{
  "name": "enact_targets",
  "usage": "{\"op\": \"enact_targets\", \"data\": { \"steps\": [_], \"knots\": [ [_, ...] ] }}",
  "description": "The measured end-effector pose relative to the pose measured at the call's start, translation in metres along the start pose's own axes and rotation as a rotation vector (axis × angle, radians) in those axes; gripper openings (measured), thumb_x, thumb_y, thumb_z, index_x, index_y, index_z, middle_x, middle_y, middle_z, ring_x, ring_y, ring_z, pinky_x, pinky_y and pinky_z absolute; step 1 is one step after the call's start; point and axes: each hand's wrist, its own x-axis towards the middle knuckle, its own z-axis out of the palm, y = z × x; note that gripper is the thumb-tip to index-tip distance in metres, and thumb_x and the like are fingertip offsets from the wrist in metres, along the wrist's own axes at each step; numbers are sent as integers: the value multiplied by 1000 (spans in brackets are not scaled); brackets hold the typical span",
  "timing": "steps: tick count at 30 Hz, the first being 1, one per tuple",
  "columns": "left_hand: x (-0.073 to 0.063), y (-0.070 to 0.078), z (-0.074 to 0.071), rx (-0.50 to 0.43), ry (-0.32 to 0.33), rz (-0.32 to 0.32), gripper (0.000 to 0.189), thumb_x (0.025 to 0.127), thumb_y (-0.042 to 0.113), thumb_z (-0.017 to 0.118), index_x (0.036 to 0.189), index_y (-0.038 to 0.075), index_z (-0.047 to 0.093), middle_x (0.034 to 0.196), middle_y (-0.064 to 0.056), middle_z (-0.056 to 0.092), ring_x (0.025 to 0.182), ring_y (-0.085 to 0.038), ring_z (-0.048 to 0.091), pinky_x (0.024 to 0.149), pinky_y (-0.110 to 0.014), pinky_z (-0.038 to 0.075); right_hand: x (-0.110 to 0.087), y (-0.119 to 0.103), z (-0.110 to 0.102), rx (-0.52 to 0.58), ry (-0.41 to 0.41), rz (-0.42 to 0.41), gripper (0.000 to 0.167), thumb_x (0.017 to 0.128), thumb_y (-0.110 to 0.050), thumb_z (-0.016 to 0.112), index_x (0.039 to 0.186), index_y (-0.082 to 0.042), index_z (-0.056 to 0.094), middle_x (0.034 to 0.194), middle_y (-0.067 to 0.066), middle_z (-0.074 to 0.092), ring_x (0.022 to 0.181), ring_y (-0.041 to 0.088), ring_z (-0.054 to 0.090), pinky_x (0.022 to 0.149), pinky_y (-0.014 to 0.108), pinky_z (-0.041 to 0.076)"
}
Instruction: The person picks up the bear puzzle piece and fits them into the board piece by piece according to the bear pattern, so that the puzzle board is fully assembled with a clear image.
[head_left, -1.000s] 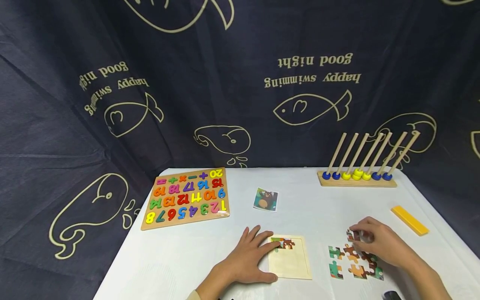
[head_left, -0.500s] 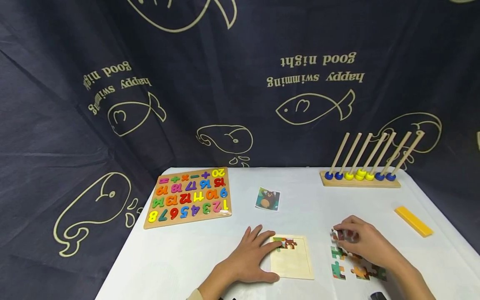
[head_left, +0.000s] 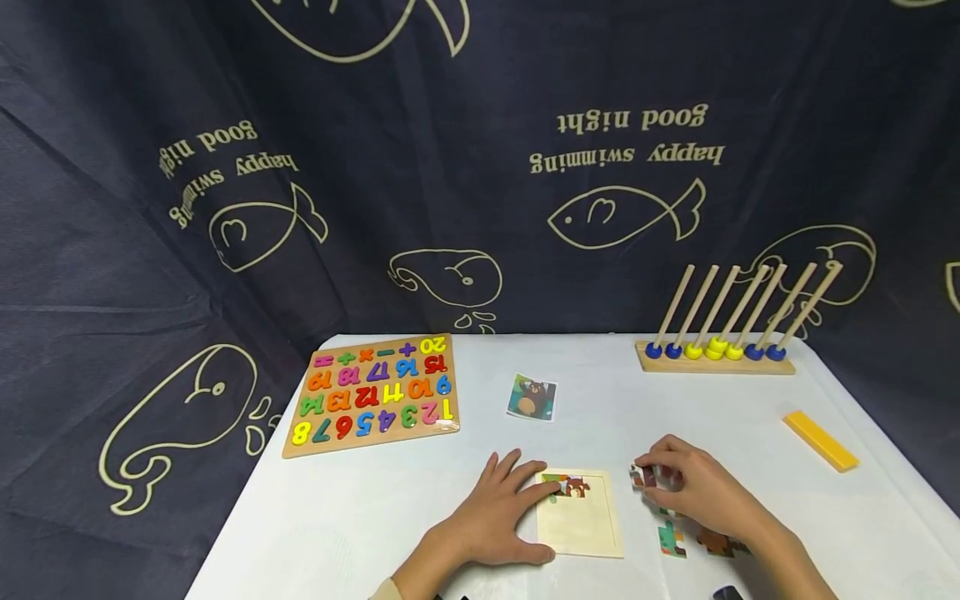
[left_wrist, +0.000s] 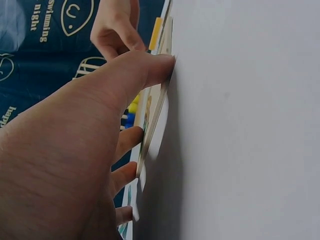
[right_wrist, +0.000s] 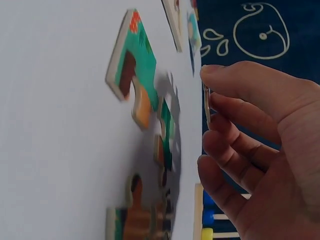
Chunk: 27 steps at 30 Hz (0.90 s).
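Observation:
My left hand lies spread over the left side of a shallow wooden puzzle tray. Its index fingertip touches the joined bear puzzle pieces in the tray's far left corner, and the thumb rests by the near edge. To the right of the tray, my right hand pinches a brown puzzle piece between thumb and fingers, above the table. The right wrist view shows that piece edge-on. Beneath the right hand lie several loose puzzle pieces, partly hidden by hand and forearm.
A bear picture card lies beyond the tray. The wooden number board is at far left. At far right stand a bead rack with upright rods and a yellow bar. A dark object shows at the near edge.
My right hand has moved left toward the tray, carrying the pinched puzzle piece away from above the loose pieces. The left hand has stayed on the tray.

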Motion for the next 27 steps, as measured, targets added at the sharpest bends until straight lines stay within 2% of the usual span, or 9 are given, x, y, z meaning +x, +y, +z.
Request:
{"op": "enact_targets", "data": {
  "steps": [7,14,27],
  "knots": [
    [1,1,-1,-6,-4,4,82,79,74,54,148,36,34,151,4,30,142,-35,17,110,-61,13,1,-2,7,5,25,-94,32,78,-23,80,108,-17,71,97,-10,54,76,9,50,59,22,45],
    [1,0,0,8,11,10,82,78,74,55,147,36,36,150,3,32,141,-36,20,109,-62,15,7,-9,14,-3,5,-85,30,78,-26,80,106,-19,71,94,-12,54,77,8,50,61,21,44],
    [0,0,-1,11,20,18,81,78,73,56,148,35,37,149,2,33,140,-36,21,108,-64,17,15,-22,26,12,-25,-156,32,80,-33,79,107,-18,71,94,-12,52,77,7,49,62,23,42]
  ]
}}
